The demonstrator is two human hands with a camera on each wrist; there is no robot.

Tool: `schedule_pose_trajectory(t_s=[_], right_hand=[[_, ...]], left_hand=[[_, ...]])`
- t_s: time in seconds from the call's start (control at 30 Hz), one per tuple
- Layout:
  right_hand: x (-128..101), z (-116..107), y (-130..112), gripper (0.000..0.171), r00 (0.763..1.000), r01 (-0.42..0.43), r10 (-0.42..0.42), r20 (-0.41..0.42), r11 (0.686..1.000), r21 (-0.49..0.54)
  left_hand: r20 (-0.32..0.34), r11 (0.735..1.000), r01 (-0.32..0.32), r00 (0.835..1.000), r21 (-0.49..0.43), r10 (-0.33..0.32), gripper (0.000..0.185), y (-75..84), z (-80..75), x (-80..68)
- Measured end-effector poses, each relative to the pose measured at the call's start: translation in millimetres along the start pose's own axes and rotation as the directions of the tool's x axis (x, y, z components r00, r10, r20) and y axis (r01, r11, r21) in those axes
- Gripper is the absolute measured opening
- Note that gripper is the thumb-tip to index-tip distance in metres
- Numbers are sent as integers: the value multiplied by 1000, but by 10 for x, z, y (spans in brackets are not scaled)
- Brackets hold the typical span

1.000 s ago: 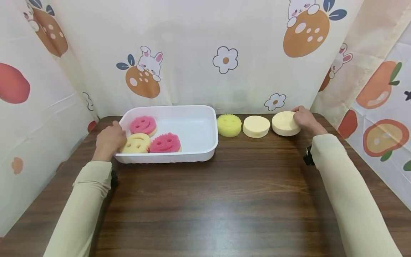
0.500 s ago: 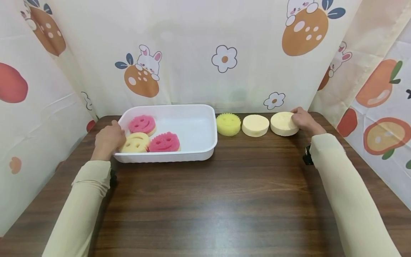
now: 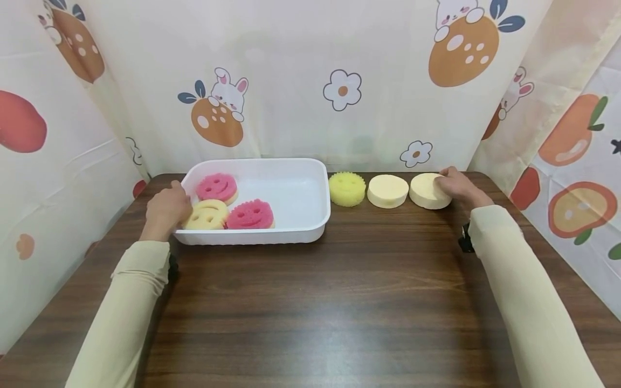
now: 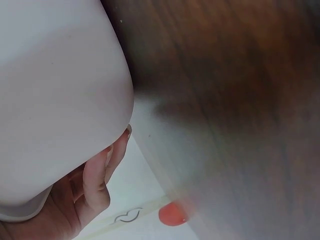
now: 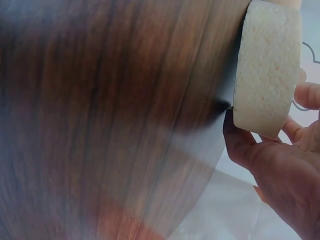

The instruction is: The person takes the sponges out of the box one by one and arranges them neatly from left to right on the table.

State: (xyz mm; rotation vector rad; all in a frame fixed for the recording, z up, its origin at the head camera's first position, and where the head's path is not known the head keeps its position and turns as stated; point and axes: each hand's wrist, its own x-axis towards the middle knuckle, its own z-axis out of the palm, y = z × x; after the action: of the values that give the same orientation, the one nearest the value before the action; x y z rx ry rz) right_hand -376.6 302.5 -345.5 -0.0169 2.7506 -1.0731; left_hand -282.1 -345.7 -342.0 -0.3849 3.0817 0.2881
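Note:
In the head view my left hand (image 3: 167, 209) grips the left end of a white plastic tray (image 3: 296, 236). The left wrist view has its fingers (image 4: 96, 180) curled against the tray's outer wall (image 4: 65, 100). A pink smiley sponge (image 3: 213, 187), a yellow smiley sponge (image 3: 207, 215) and a scalloped pink smiley sponge (image 3: 249, 214) lie inside, towards the left. At the back right, my right hand (image 3: 458, 186) holds a thick round cream sponge (image 3: 428, 191) by its right side. Up close in the right wrist view, fingers (image 5: 242, 145) reach around the sponge's edge (image 5: 267, 70).
Between tray and held sponge stand a scalloped yellow smiley sponge (image 3: 346, 189) and another round cream sponge (image 3: 387, 191), in a row along the table's back edge. Patterned curtains (image 3: 291, 81) hang behind and on both sides of the dark wooden table (image 3: 310, 302).
The cream sponge in my right hand has come down slightly towards the table, level with its neighbours. My left hand and the tray have stayed put.

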Motion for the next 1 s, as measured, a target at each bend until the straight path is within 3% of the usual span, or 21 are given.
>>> schedule_pose_trajectory(t_s=[0.5,1.0], right_hand=[[-26,1,4,62,1000,26,-26,2,995,-94],[-8,-2,-5,62,1000,7,-9,-11,994,-109]], left_hand=[[16,1000,14,1000,1,-15,58,-1,11,37],[17,1000,3,1000,13,-4,61,2,-5,17]])
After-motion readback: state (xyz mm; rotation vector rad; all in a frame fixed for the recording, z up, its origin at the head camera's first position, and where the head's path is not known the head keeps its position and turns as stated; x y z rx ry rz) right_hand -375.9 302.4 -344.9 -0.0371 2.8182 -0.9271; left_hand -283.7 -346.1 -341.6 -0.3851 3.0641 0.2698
